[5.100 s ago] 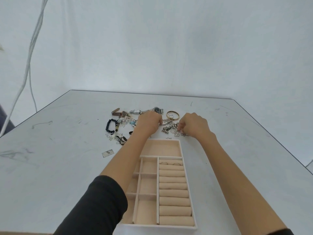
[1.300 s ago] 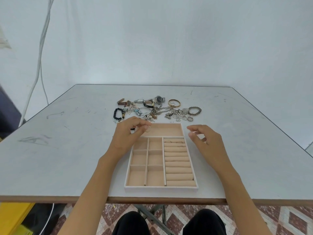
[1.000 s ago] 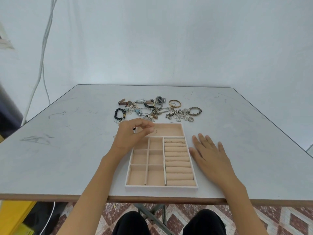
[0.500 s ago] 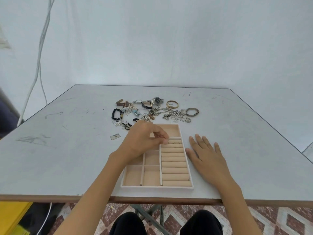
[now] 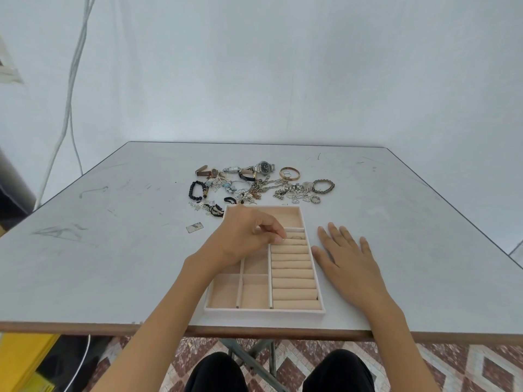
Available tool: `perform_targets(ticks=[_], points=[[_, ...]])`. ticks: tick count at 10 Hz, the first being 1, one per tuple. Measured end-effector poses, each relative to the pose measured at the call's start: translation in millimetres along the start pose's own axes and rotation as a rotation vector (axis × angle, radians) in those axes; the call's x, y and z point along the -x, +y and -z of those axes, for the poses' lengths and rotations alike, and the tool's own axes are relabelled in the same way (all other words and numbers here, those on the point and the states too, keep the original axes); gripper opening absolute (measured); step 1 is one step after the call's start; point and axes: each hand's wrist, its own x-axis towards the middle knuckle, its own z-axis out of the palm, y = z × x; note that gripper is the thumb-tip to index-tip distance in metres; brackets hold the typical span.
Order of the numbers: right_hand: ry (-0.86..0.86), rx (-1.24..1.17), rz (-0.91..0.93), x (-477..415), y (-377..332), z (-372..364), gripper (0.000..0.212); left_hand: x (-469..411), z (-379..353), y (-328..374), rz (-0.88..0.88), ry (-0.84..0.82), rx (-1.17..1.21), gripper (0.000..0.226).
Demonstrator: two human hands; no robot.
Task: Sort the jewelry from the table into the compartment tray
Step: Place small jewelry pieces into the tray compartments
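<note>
The beige compartment tray (image 5: 264, 312) lies near the table's front edge, with open squares on its left and ring rolls on its right. My left hand (image 5: 246, 236) hovers over the tray's upper part, its fingertips pinching a small ring down at the top ring rolls; the ring is mostly hidden by my fingers. Another thin ring (image 5: 295, 237) sits in the rolls just to the right. My right hand (image 5: 345, 258) lies flat on the table against the tray's right side. The jewelry pile (image 5: 263, 189) is spread behind the tray.
In the pile are a steel watch (image 5: 264, 167), a gold bangle (image 5: 289, 174), a black bead bracelet (image 5: 195, 190) and a grey bead bracelet (image 5: 324, 185). A small flat tag (image 5: 194, 227) lies left of the tray. The table's front edge (image 5: 85, 326) is close to me.
My left hand carried a ring from the pile's edge across the tray to the top ring rolls. My right hand came down flat beside the tray and stays there.
</note>
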Motion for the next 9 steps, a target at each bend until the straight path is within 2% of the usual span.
perform_targets(ticks=[3, 5, 7, 9], points=[[0.011, -0.011, 0.005, -0.2, 0.0, -0.8, 0.058, -0.8, -7.4, -5.8, -0.018, -0.040, -0.128, 0.017], [0.001, -0.009, 0.003, 0.1, -0.1, 0.4, 0.058, -3.3, -3.1, -0.8, -0.090, -0.032, -0.411, 0.008], [-0.001, -0.012, 0.005, 0.5, 0.4, 0.7, 0.058, -4.2, -2.8, -0.4, -0.018, 0.165, -0.258, 0.005], [-0.002, -0.008, 0.005, 0.4, 0.6, 0.5, 0.058, -4.5, -12.1, 0.8, 0.044, 0.113, -0.245, 0.007]])
